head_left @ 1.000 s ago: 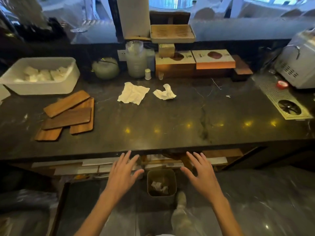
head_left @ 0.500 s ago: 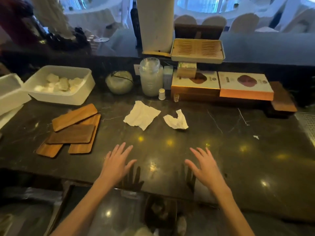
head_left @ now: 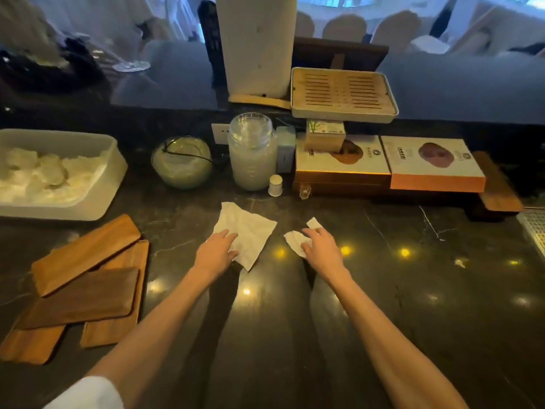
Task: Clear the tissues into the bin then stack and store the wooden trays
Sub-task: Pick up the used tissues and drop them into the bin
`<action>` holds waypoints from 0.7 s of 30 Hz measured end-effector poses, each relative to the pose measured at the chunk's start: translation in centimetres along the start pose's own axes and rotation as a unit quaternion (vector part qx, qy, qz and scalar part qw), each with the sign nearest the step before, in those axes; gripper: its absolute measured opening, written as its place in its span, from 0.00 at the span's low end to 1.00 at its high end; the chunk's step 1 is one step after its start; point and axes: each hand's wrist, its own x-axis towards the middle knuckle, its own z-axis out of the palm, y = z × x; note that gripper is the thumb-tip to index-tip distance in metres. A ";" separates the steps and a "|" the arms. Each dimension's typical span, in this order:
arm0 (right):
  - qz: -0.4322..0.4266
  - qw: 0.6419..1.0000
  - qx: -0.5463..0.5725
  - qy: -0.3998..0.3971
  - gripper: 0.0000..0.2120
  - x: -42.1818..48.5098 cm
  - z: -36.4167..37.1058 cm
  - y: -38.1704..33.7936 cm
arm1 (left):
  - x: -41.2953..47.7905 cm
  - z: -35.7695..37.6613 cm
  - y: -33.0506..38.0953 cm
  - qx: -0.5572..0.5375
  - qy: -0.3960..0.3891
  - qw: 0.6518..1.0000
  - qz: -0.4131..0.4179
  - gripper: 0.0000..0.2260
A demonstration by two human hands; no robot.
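My left hand (head_left: 217, 251) lies on the near edge of the flat tissue (head_left: 247, 231), fingers spread, the grip not closed. My right hand (head_left: 320, 246) covers the crumpled tissue (head_left: 295, 239), fingers curled over it; if the grip has closed I cannot tell. Both tissues lie in the middle of the dark worktop (head_left: 413, 290). The wooden trays (head_left: 85, 278) lie overlapping at the left, beside a white tub (head_left: 109, 178).

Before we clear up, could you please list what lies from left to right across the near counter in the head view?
Wooden trays → left hand on the flat tissue → right hand on the crumpled tissue.
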 end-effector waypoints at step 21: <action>0.048 0.992 0.022 0.112 0.11 3.5 7.3 1.9 | 7.0 5.9 -0.9 -0.072 -0.054 0.995 -0.048 0.27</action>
